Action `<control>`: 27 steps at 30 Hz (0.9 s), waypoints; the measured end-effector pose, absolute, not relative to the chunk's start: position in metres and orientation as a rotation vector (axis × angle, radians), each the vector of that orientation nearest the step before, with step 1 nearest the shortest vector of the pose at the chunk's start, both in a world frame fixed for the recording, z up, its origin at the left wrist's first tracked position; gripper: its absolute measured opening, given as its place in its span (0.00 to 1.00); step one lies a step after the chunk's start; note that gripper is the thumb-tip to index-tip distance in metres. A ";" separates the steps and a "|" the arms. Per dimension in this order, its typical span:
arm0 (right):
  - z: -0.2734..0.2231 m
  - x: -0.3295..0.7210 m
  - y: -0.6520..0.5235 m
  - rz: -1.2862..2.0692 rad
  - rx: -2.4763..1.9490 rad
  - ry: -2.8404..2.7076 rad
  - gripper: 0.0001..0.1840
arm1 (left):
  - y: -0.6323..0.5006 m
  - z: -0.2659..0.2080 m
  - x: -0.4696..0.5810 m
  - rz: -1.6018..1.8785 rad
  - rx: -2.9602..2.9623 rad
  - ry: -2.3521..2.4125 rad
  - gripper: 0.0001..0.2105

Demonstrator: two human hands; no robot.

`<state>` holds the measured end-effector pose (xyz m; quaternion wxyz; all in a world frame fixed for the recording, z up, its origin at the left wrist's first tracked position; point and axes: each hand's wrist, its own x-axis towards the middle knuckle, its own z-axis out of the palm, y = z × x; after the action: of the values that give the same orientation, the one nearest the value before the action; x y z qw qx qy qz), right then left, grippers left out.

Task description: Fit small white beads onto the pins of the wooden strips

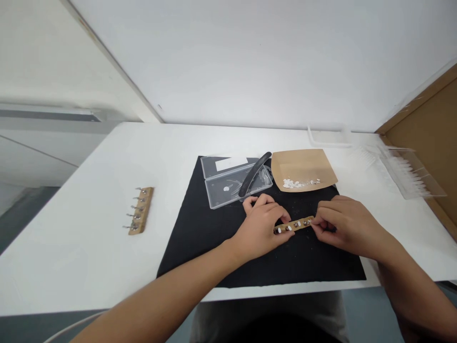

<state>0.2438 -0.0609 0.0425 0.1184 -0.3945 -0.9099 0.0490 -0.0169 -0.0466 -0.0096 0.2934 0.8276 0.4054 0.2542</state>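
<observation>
A narrow brown strip with several small metal clips and white oval pieces along it lies over the black mat. The thumb and fingers of my left hand are closed around its left part. At the strip's right end, my right hand is pinched, fingertips touching the last clip. A small white piece shows by those fingertips; whether they grip it or the clip is too small to tell. Behind the hands stands a brown paper tray with a pile of small white pieces.
Left of the tray is an opened clear plastic case with thin clear pieces inside; a black curved handle rests across it. A second brown strip with metal clips lies at left. Clear plastic racks stand at right near a brown board.
</observation>
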 end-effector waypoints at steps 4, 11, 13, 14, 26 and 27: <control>0.042 0.243 -0.060 0.144 -1.147 -2.657 0.08 | -0.047 -0.010 -0.017 0.677 2.194 1.081 0.12; 0.042 0.244 -0.060 0.165 -1.152 -2.671 0.09 | -0.047 -0.009 -0.017 0.669 2.187 1.087 0.12; 0.042 0.244 -0.060 0.184 -1.153 -2.672 0.08 | -0.047 -0.009 -0.017 0.675 2.192 1.082 0.11; 0.042 0.244 -0.060 0.197 -1.152 -2.672 0.08 | -0.047 -0.010 -0.017 0.678 2.194 1.081 0.11; 0.042 0.245 -0.059 0.277 -1.153 -2.668 0.07 | -0.046 -0.010 -0.017 0.656 2.176 1.084 0.11; 0.043 0.245 -0.059 0.280 -1.152 -2.667 0.07 | -0.046 -0.010 -0.017 0.654 2.177 1.083 0.11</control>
<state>0.2453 -0.0595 0.0425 0.1113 -0.3924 -0.9081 0.0952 -0.0170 -0.0463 -0.0099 0.3066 0.8230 0.4094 0.2473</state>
